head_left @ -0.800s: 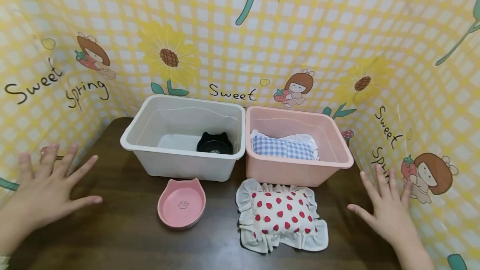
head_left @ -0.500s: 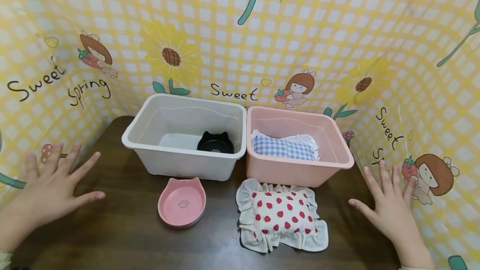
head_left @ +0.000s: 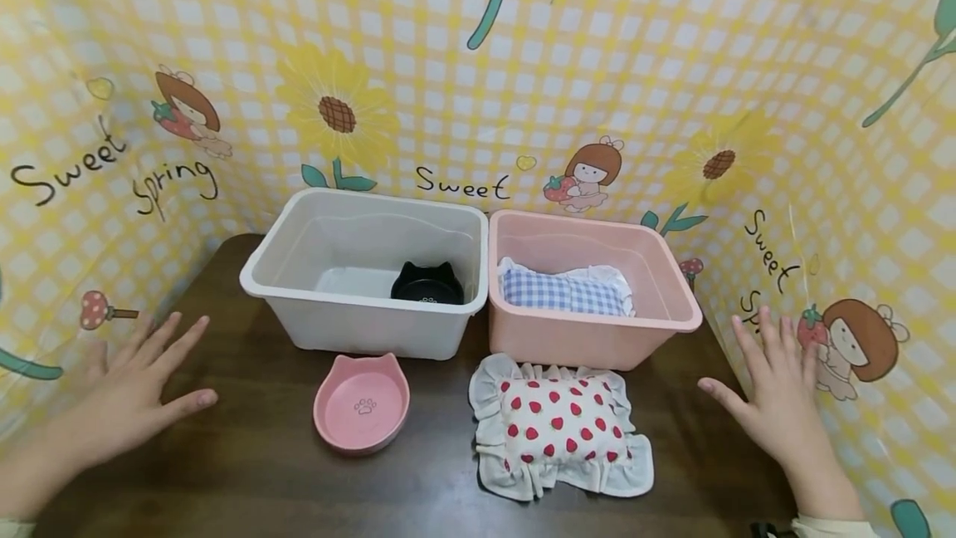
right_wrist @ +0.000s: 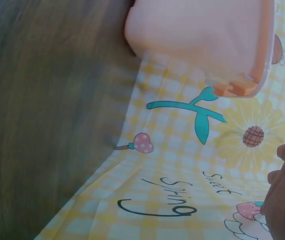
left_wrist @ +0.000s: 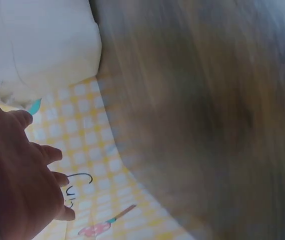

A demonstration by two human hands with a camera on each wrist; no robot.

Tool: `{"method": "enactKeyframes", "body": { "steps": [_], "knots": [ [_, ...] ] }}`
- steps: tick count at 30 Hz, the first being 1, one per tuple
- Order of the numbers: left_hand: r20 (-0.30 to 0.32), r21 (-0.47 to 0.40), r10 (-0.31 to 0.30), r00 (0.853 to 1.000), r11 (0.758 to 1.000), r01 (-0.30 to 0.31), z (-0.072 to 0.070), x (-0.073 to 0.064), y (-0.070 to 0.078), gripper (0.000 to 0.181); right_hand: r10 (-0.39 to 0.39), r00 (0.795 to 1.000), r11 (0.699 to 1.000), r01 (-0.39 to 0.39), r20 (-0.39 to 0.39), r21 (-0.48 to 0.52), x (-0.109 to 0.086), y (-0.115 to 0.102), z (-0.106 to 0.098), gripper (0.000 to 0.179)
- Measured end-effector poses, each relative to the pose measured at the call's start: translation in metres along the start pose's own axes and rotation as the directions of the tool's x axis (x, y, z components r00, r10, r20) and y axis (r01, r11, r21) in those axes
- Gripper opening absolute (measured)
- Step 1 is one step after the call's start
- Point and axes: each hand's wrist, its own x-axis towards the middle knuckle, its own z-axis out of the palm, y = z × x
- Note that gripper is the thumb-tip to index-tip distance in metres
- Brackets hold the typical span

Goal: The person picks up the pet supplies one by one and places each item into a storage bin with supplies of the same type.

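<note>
My left hand is spread above the table's left side, its fingers straight and holding nothing. Nearest to it lies a pink cat-eared bowl with a paw print. On the right, my right hand hovers with fingers apart, also without anything in it. A ruffled cushion with red strawberries lies flat between the bowl and that hand. Behind these stand a white bin and a pink bin, side by side. The white one contains a black cat-eared bowl; a blue checked cushion rests in the pink one.
The dark wooden table carries everything. A yellow checked cloth with flowers and cartoon figures hangs behind the bins and along both sides. In the left wrist view the table is blurred.
My left hand has shifted slightly right and lower, and it looks turned more sideways. The right hand has moved only slightly. Bowls, cushions and bins stay where they were.
</note>
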Motion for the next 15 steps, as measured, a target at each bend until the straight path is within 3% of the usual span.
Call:
{"method": "enactKeyframes", "body": {
  "steps": [6,11,15],
  "knots": [
    [0.001,-0.179,-0.021,1.000,0.984,0.020,0.009,0.001,0.009,0.095,0.023,0.999,0.982,-0.013,-0.048,0.187,0.006,-0.003,0.001,0.093],
    [0.034,-0.294,-0.069,0.997,0.953,0.076,0.012,0.009,0.020,0.090,0.049,0.993,0.937,-0.010,-0.105,0.350,0.013,-0.005,0.005,0.079],
    [0.075,-0.331,-0.106,0.992,0.935,0.125,0.015,0.017,0.031,0.085,0.128,0.989,0.887,-0.079,-0.078,0.455,0.015,-0.008,0.007,0.067]
  ]
}}
